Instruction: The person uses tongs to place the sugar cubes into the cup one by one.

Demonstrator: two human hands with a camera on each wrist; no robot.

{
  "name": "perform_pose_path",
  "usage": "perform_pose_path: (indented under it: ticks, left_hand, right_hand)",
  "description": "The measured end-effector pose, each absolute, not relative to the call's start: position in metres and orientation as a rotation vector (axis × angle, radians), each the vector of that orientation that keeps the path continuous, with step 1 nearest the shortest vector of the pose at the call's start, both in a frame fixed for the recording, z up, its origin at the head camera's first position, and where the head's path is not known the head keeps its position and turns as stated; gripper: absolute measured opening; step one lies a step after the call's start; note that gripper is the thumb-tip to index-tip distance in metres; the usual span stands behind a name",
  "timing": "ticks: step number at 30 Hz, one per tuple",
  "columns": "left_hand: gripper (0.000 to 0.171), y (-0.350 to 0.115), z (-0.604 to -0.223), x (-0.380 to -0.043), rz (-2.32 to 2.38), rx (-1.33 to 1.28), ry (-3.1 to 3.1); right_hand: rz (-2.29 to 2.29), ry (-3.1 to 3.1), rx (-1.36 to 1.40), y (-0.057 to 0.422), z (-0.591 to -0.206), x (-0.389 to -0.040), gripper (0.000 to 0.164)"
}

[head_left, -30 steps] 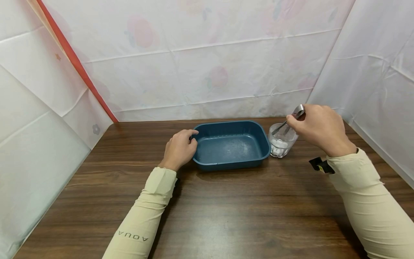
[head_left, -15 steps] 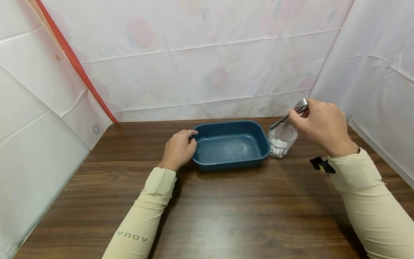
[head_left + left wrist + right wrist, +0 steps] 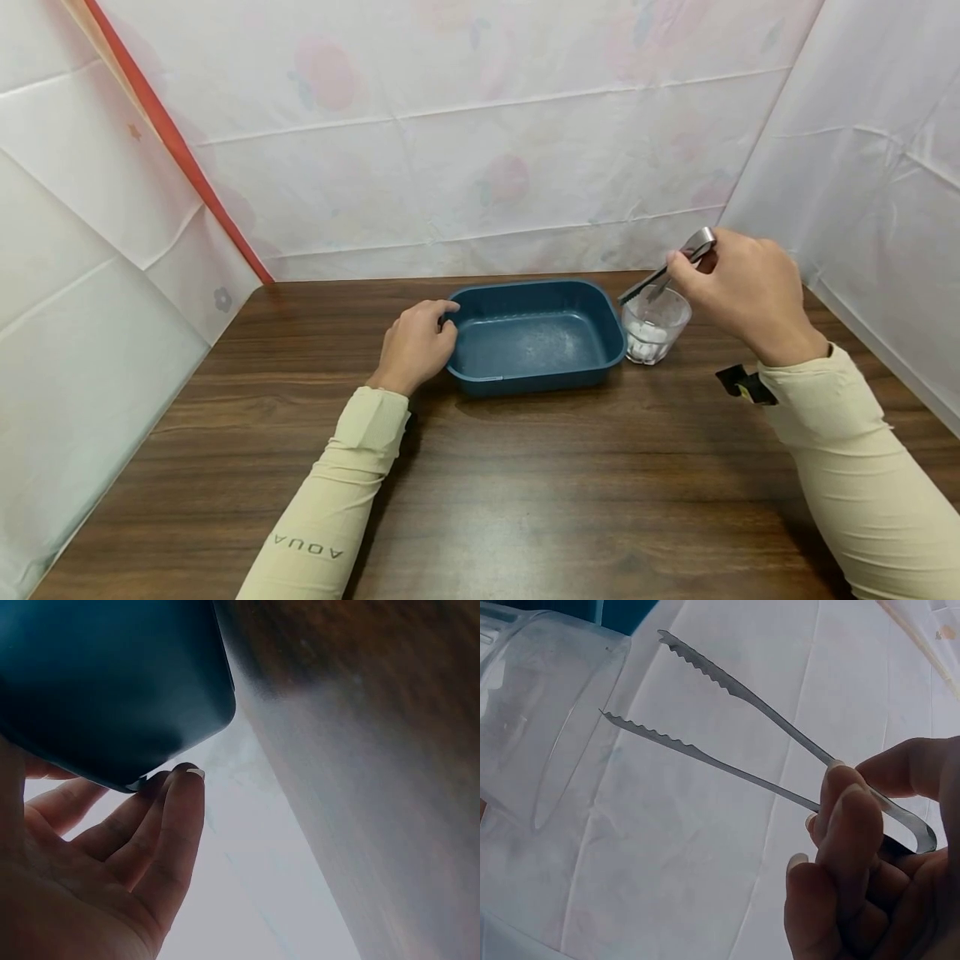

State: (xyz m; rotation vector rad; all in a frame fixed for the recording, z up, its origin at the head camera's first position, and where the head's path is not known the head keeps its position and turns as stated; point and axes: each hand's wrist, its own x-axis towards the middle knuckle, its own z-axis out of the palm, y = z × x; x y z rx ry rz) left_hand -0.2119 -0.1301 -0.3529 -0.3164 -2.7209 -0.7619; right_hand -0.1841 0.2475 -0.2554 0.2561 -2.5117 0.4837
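Note:
With my right hand (image 3: 753, 292) I grip metal tongs (image 3: 701, 242) by their bent end. Their serrated arms point down and left, tips apart with nothing between them, just above the mouth of a clear glass (image 3: 562, 697). White chunks (image 3: 645, 340) lie in the bottom of that glass. My left hand (image 3: 412, 346) holds the left end of a dark blue rectangular basin (image 3: 525, 387), index finger and thumb at its rim. From the left wrist, the other fingers (image 3: 180, 840) curve loosely beside the basin's outer wall. The basin's floor shows no contents.
Both basin and glass stand close together near the back edge of a brown wood-grain table (image 3: 510, 500). White patterned sheeting (image 3: 480, 133) rises behind and at both sides. A red strip (image 3: 180, 150) runs down the back left corner.
My right hand has lifted the tongs, so their tips rose from inside the glass to its rim and moved slightly left. The left hand and the basin have stayed in place.

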Motion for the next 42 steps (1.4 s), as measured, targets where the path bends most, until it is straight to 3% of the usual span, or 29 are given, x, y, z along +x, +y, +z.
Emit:
perform_pose_path:
  ticks: [42]
  left_hand:
    - [0.036,-0.131,-0.351,-0.21,-0.767,-0.32,-2.739]
  right_hand:
    - [0.553,-2.593,0.505,0.232,-0.246,-0.163,0.031]
